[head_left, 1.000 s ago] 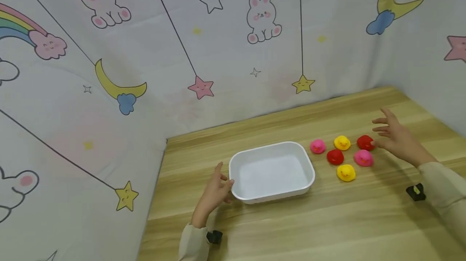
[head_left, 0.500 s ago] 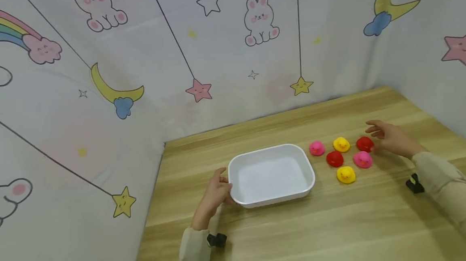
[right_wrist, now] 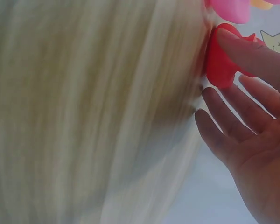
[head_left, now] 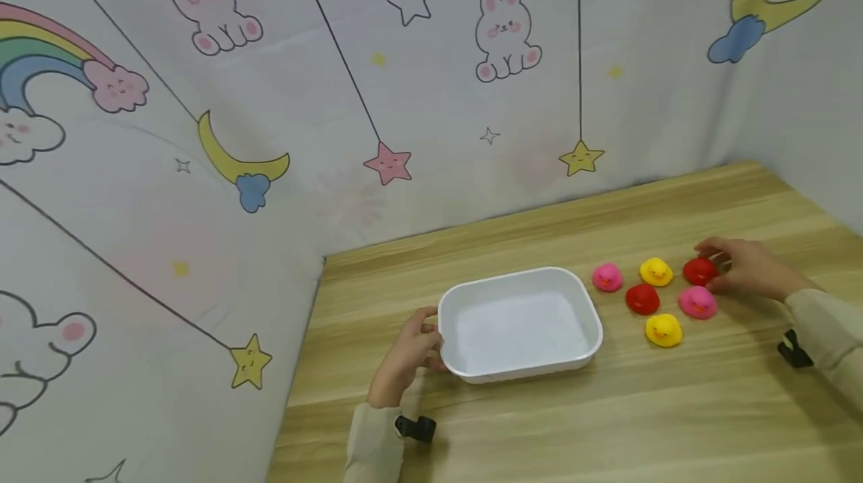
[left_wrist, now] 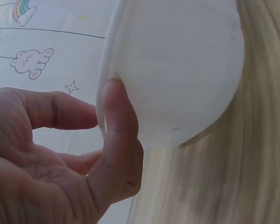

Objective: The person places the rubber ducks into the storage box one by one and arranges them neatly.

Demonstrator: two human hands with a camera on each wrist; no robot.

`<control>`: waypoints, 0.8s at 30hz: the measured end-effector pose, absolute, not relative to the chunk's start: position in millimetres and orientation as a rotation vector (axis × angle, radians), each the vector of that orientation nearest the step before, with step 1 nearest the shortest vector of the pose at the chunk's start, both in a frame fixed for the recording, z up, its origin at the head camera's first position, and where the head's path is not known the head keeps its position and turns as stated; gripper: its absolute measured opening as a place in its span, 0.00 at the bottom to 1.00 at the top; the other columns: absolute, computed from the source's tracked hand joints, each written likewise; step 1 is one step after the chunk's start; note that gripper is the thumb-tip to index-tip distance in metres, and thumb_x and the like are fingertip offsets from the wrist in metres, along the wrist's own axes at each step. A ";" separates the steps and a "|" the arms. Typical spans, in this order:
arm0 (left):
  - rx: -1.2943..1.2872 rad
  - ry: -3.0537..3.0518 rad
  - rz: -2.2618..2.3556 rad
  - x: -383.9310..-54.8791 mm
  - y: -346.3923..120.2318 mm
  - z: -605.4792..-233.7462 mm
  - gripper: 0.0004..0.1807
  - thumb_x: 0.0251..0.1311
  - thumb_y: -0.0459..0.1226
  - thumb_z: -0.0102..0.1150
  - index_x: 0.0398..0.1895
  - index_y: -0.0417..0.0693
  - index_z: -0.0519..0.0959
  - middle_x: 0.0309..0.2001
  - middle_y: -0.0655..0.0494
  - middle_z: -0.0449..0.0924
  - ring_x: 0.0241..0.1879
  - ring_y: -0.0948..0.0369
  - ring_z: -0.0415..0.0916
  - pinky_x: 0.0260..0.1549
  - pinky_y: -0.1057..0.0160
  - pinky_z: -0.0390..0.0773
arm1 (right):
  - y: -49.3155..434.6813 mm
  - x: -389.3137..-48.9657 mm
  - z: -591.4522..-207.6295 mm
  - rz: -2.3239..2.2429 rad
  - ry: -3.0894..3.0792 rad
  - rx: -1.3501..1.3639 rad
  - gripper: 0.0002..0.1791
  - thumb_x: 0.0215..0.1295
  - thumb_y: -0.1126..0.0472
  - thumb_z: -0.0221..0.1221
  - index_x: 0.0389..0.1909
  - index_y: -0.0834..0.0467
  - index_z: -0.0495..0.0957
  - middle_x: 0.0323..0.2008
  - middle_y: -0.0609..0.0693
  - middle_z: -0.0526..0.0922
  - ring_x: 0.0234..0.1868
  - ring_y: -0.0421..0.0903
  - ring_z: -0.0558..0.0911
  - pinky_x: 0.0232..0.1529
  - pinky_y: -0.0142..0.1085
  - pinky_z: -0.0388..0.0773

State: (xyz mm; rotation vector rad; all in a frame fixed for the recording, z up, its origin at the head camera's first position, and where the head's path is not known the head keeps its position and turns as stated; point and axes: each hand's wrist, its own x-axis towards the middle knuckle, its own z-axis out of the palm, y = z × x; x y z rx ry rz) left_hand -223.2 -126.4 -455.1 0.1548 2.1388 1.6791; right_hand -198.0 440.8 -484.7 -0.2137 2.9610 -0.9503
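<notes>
A white plastic basin [head_left: 522, 374] stands on the wooden table. My left hand [head_left: 410, 352] is at its left end; in the left wrist view the thumb and a finger [left_wrist: 119, 107] pinch its rim and wall. My right hand [head_left: 755, 267] is over the far-right red rubber duck [head_left: 698, 272], its fingers curled round it. In the right wrist view the thumb [right_wrist: 240, 49] lies on the duck [right_wrist: 219, 60], with the other fingers at its far side. Beside it are a pink duck [head_left: 697, 303] and a yellow duck [head_left: 656, 272].
Another red duck [head_left: 643, 299], another yellow duck [head_left: 664, 330] and a pink duck [head_left: 607, 278] sit between the basin and my right hand. Behind the wooden table [head_left: 539, 430] hangs a white cloth [head_left: 431, 108] printed with rabbits, stars and moons. A black strap device [head_left: 416, 428] is on the left wrist.
My right hand has come down onto the far-right red duck and its fingers have closed in round it. My left hand has settled against the basin's rim. The head view has shifted slightly.
</notes>
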 end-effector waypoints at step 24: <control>0.084 1.856 1.793 -237.3 -137.7 -458.9 0.35 0.55 0.21 0.50 0.70 0.32 0.59 0.41 0.41 0.77 0.28 0.58 0.79 0.23 0.64 0.87 | 438.7 -200.7 -482.3 -1.044 3.072 -0.135 0.30 0.57 0.63 0.72 0.55 0.76 0.73 0.45 0.75 0.80 0.37 0.52 0.85 0.31 0.23 0.77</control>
